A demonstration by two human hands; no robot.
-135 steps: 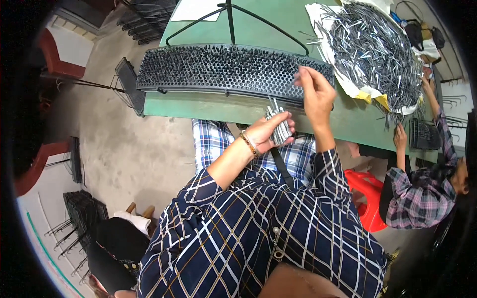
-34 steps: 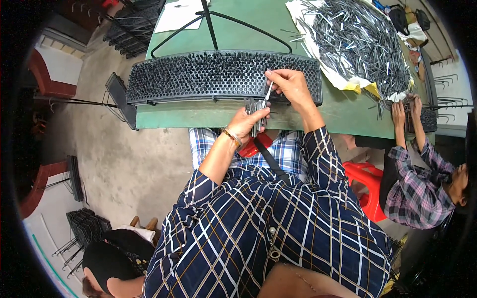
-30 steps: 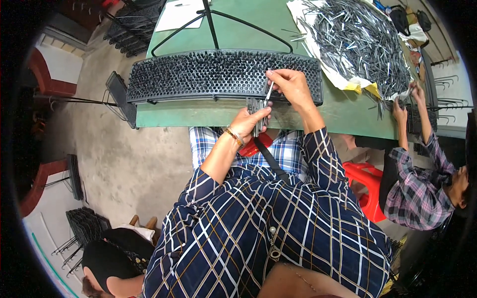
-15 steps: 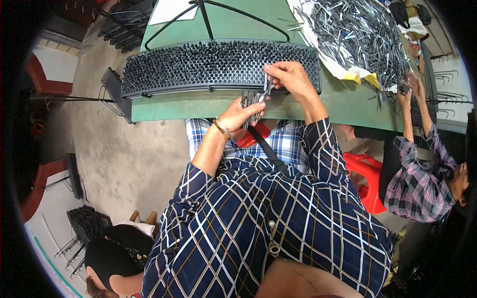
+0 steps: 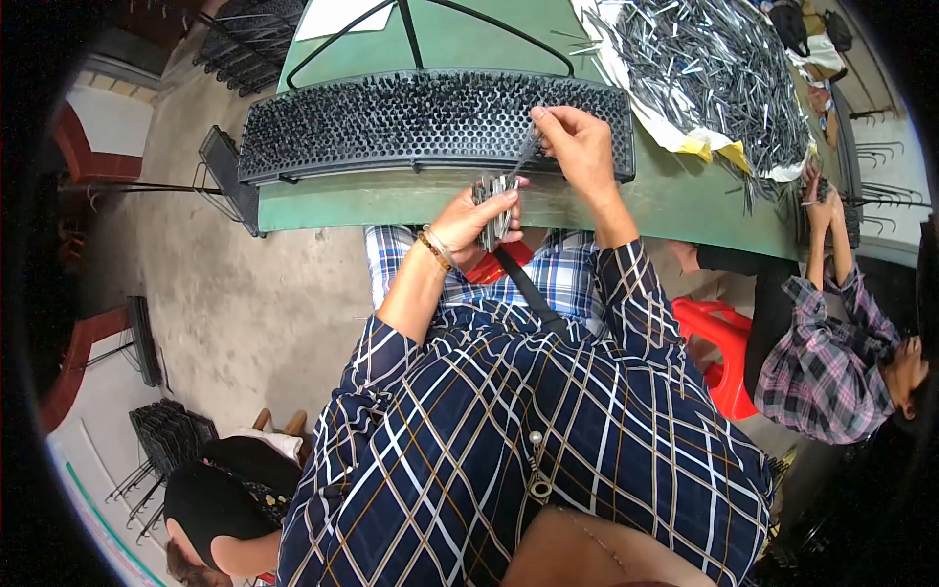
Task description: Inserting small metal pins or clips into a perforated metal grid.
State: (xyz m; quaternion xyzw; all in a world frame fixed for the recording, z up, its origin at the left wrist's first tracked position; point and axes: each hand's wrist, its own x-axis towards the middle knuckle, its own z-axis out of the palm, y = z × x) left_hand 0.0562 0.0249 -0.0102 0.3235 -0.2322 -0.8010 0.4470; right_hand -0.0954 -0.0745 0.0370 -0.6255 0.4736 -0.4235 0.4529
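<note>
A bundle of thin grey metal strips [image 5: 494,188] stands in my left hand [image 5: 468,225], its fingers wrapped round it just in front of the table edge. My right hand [image 5: 585,155] is closed in a pinch on the upper end of one slim dark metal strip [image 5: 528,155]. That strip slants down, its lower end close to the top of the bundle. Behind both hands lies a long, curved black rack [image 5: 357,171] with rows of holes. Small dark pieces stick up densely over most of it, while open holes show near its front right part.
The green table [image 5: 337,211] carries a large heap of metal strips [image 5: 704,68] on a white and yellow sheet [image 5: 706,147] at right. Black rods [image 5: 409,39] rise behind the rack. A co-worker's hands [image 5: 820,205] are at the right edge, near a red stool [image 5: 719,342].
My right hand has moved slightly up and away from the bundle, drawing a strip at a slant. The left hand stays round the bundle. The co-worker's hands have moved lower in the picture.
</note>
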